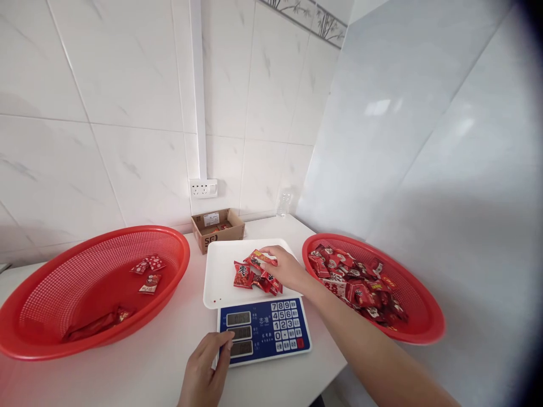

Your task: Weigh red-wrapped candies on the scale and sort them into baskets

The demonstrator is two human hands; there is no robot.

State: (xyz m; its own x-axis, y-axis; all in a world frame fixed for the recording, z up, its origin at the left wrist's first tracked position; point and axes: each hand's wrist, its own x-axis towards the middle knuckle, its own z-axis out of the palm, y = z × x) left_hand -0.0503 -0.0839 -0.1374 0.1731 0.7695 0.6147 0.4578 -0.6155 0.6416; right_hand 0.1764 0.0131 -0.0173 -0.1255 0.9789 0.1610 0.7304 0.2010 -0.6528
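My right hand (285, 269) is closed on a small red snack packet (259, 258), holding it over the white pan (218, 277) of a digital scale. Several other red packets (242, 275) lie in a loose pile on that pan, just under my fingers. In front of the pan is the scale's blue panel (265, 323), with three grey displays at left and a keypad at right. My left hand (206, 364) is at the panel's left edge, holding nothing, thumb and forefinger apart and fingertips by the lower displays.
A red plastic basket (106, 240) at left holds a few packets. Another red basket (424, 314) at right holds a heap of red packets (356, 282). Behind the scale stand an open cardboard box (199, 233) and a clear plastic bottle (284, 203), near the tiled wall (139, 164).
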